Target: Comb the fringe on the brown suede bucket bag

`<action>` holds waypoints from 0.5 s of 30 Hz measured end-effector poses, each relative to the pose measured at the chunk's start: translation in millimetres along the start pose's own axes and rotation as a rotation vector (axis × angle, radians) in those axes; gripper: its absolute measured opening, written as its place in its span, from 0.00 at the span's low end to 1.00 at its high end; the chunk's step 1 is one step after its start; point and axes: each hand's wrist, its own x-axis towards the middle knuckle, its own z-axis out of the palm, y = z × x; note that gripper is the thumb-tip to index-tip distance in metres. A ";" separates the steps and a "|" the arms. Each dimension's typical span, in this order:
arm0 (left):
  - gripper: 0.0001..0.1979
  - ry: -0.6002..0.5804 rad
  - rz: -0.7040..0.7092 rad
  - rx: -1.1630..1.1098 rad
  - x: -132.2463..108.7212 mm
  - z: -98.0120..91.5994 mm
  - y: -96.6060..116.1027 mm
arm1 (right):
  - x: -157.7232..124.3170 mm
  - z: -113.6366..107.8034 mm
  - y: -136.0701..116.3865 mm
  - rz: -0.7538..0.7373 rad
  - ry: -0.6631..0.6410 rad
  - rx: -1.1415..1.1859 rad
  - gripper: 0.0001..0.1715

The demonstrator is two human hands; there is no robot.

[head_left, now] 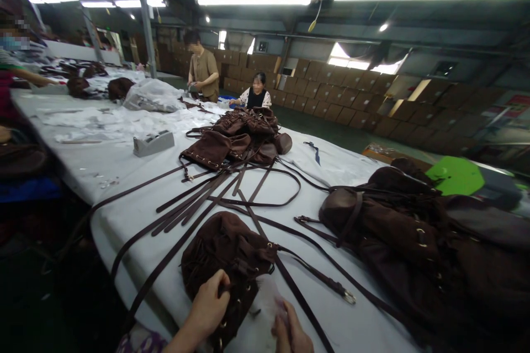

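1. One brown bag [227, 237] lies on the white table [124, 174], nearer the wearer than the tape dispenser [154, 144] and to its right.
2. The left hand [212, 299] pinches the bag's edge beside the eyelets [248, 288]; the right hand [292, 328] curls at a pale, filmy sheet [268, 292] (blurred, so I cannot tell how firmly).
3. The bag looks light, soft and likely to sag; its eyelet edge seems the surest hold, the buckled strap [314, 271] apt to swing.

left sleeve [143, 343]: purple cloth with a paler mottled print, motif too small to tell, near edge, left of centre | left forearm [187, 334]: bare beyond the sleeve | left hand [210, 302]: bare | right hand [293, 332]: bare, slightly blurred, cut off at near edge
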 end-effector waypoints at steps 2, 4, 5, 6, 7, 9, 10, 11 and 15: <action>0.04 -0.056 0.031 -0.048 -6.9 -7.0 4.2 | 6.5 2.4 -12.8 -0.085 -0.045 0.020 0.33; 0.04 -0.099 0.102 -0.062 -13.6 -15.2 13.4 | 12.9 10.3 -29.4 -0.200 -0.105 0.040 0.28; 0.05 -0.109 0.145 -0.051 -16.0 -19.2 19.7 | 15.6 16.3 -37.8 -0.263 -0.151 0.048 0.26; 0.05 -0.105 0.183 -0.030 -17.4 -22.8 26.7 | 17.8 23.6 -45.4 -0.313 -0.215 0.057 0.25; 0.06 -0.096 0.209 -0.005 -17.5 -25.8 33.8 | 19.2 31.9 -52.0 -0.338 -0.292 0.076 0.27; 0.08 -0.089 0.225 0.036 -14.0 -30.7 46.0 | 19.7 49.4 -60.9 -0.302 -0.438 0.186 0.32; 0.08 -0.092 0.222 0.029 -10.8 -33.1 50.1 | 19.0 57.5 -63.2 -0.244 -0.496 0.290 0.33; 0.07 -0.098 0.216 -0.017 -7.1 -36.0 52.4 | 17.9 64.2 -64.2 -0.168 -0.544 0.418 0.33; 0.16 0.049 0.146 -0.574 2.8 -54.5 43.0 | 12.8 71.4 -61.8 0.071 -0.657 0.951 0.31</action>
